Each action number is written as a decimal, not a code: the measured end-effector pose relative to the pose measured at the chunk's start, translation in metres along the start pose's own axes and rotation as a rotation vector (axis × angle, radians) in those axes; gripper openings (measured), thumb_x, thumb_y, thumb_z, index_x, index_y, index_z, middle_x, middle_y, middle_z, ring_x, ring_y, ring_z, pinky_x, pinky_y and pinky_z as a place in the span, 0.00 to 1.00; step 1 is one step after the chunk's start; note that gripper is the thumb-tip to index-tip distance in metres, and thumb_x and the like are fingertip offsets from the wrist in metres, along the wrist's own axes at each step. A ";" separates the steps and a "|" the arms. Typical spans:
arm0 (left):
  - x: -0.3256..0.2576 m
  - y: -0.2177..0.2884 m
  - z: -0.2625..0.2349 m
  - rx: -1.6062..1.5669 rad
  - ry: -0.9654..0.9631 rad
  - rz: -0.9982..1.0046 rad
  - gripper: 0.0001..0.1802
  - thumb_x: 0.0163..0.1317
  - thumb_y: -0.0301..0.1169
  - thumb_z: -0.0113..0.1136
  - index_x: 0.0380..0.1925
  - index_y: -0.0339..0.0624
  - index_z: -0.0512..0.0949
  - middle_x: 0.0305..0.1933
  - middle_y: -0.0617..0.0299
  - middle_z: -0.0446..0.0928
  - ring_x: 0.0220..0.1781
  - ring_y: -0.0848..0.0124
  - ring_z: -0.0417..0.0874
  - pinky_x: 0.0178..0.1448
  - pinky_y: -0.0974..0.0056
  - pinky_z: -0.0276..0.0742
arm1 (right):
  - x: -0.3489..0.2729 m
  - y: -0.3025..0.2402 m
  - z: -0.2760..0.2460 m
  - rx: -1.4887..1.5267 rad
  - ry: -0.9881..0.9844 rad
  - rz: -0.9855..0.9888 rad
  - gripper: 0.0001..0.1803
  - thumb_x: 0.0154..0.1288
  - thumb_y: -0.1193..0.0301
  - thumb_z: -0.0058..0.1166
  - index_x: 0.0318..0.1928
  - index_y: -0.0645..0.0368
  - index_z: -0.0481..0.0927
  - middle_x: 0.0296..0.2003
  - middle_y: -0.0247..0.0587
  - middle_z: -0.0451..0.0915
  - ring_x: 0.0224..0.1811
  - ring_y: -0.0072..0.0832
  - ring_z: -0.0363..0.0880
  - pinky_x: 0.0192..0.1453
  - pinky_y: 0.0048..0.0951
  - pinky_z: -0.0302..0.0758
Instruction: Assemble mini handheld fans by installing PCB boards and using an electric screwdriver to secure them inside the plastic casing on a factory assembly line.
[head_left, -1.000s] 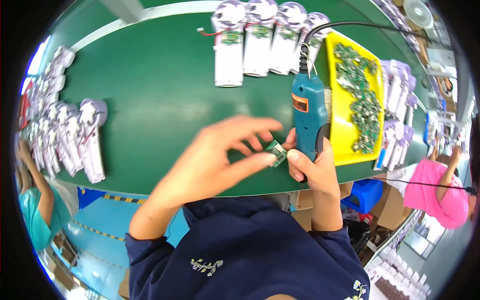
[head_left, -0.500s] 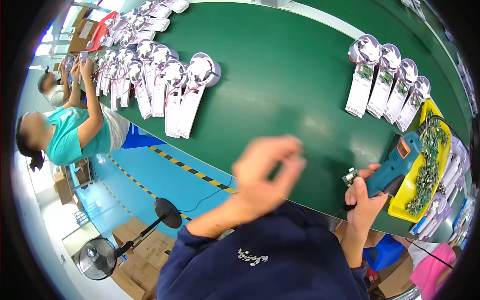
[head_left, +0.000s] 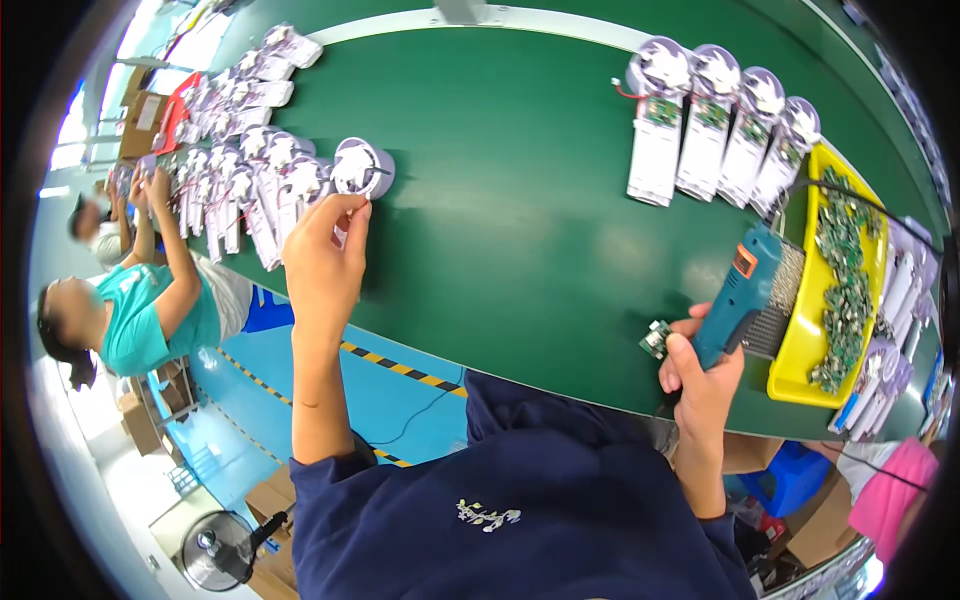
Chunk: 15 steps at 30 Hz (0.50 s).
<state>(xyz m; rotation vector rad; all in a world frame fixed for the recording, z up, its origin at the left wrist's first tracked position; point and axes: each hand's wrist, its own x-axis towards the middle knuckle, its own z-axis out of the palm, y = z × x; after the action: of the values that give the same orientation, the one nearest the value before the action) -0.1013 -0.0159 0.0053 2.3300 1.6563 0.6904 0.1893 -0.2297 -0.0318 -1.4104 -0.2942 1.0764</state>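
Note:
My left hand (head_left: pixel 325 255) is closed at the front of the group on the left, with thumb and fingertips pinched at the lower rim of the nearest white fan unit (head_left: pixel 362 168). The hand covers this unit's long body. My right hand (head_left: pixel 708 385) grips a teal electric screwdriver (head_left: pixel 738 290), tilted with its tip toward the far right. The same hand also holds a small green circuit board (head_left: pixel 655 340) by its fingers. Several more fan units (head_left: pixel 270 150) stand packed together beyond my left hand.
Several fan units with boards fitted (head_left: pixel 655 150) lie in a row at the far right. A yellow tray (head_left: pixel 800 385) of circuit boards sits right of the screwdriver, beside a grey metal block (head_left: pixel 775 320). A person in teal (head_left: pixel 150 300) works at the left edge. The table (head_left: pixel 500 250) is green.
My left hand has moved left and away from me, from over the table's near edge to the nearest fan unit. My right hand still holds the screwdriver and board.

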 end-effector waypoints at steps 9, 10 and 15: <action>-0.050 0.089 0.063 -0.506 -0.185 0.317 0.08 0.54 0.15 0.65 0.33 0.34 0.77 0.32 0.54 0.78 0.33 0.58 0.80 0.38 0.61 0.75 | -0.004 -0.006 -0.012 -0.049 -0.013 0.016 0.20 0.60 0.83 0.63 0.52 0.65 0.74 0.34 0.40 0.82 0.19 0.13 0.71 0.20 0.16 0.65; -0.057 0.098 0.069 -0.590 -0.200 0.344 0.09 0.53 0.14 0.65 0.33 0.34 0.77 0.32 0.54 0.78 0.34 0.57 0.80 0.39 0.61 0.76 | -0.006 -0.006 -0.013 -0.053 0.004 0.016 0.20 0.60 0.83 0.63 0.52 0.65 0.74 0.34 0.39 0.82 0.19 0.13 0.71 0.20 0.16 0.65; -0.077 0.136 0.092 -0.728 -0.217 0.441 0.13 0.47 0.15 0.68 0.34 0.36 0.78 0.31 0.56 0.78 0.33 0.57 0.80 0.38 0.60 0.76 | -0.010 -0.010 -0.027 -0.090 0.053 -0.013 0.20 0.59 0.83 0.65 0.51 0.64 0.74 0.34 0.40 0.83 0.19 0.13 0.71 0.20 0.16 0.65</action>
<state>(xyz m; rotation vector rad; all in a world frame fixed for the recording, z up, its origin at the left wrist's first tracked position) 0.0364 -0.1259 -0.0379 2.1025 0.6284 0.8883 0.2086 -0.2527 -0.0242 -1.5129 -0.3160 1.0246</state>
